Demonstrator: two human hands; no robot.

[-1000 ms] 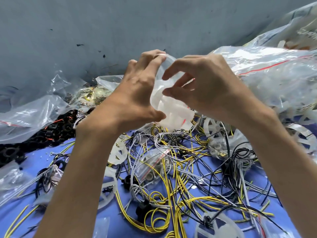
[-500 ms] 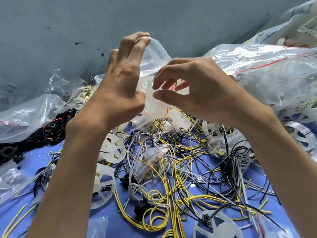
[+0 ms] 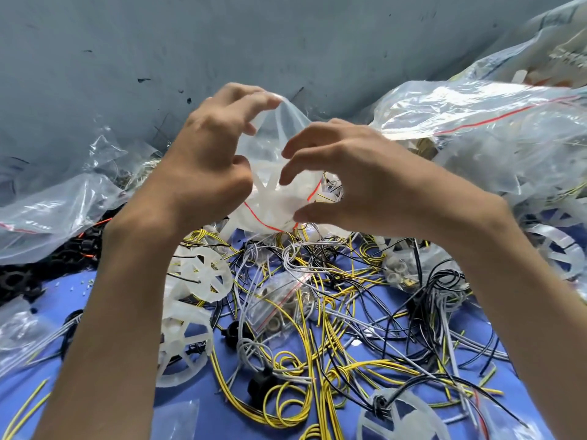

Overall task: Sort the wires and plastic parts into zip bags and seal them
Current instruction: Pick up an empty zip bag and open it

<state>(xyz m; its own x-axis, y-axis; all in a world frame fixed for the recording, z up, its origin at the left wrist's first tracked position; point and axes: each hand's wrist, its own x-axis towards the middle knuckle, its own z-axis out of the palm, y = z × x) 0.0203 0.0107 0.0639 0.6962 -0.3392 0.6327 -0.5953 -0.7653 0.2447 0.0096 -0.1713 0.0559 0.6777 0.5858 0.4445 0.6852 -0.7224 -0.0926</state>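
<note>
The head view shows a blue surface that runs up to a grey-blue wall with some small dark marks. On the surface lies one large tangle of wires, yellow, black and grey; they are too many to count. Above this tangle, in the middle of the picture, the person holds up one zip bag with white plastic parts inside. Its long axis is close to upright. One corner points up toward the wall, and the end with the red seal line points down toward the wires. The left hand pinches the top corner between the fingertips. The right hand has curled fingers over the lower part of the bag, with the thumb under the edge beside the red line, so it grips the bag there. Four loose white spoked wheels can be counted on the surface: two under the left forearm, one near the bottom edge and one at the right. Two big clear bags are there, one on the left and one on the right. One small zip bag lies among the wires, and a heap of black parts lies at the left edge.
</note>
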